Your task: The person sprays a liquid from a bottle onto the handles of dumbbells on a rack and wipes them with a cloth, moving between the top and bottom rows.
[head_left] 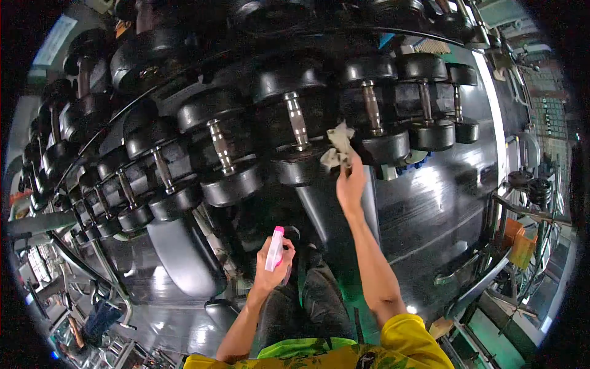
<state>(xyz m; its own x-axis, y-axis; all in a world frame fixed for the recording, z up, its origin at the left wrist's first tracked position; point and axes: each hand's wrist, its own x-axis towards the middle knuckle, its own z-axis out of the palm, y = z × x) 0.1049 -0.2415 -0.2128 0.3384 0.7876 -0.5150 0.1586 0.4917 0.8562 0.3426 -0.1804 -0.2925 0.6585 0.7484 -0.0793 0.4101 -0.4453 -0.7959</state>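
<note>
Pink spray bottle (274, 249), cloth (338, 146) against racked dumbbells (297, 120)

Soft crumpled grey cloth (338, 147), glossy pink and white plastic spray bottle (275, 249), matt black rubbery dumbbells (295, 123) with shiny ridged metal handles (297, 120), smooth black floor (442, 203) with a dull sheen, bright yellow fabric shirt (405, 338)

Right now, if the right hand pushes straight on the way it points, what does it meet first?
Right hand, its crumpled grey cloth leading, likely meets the black rubber dumbbell with steel handle; depth unclear.
</note>
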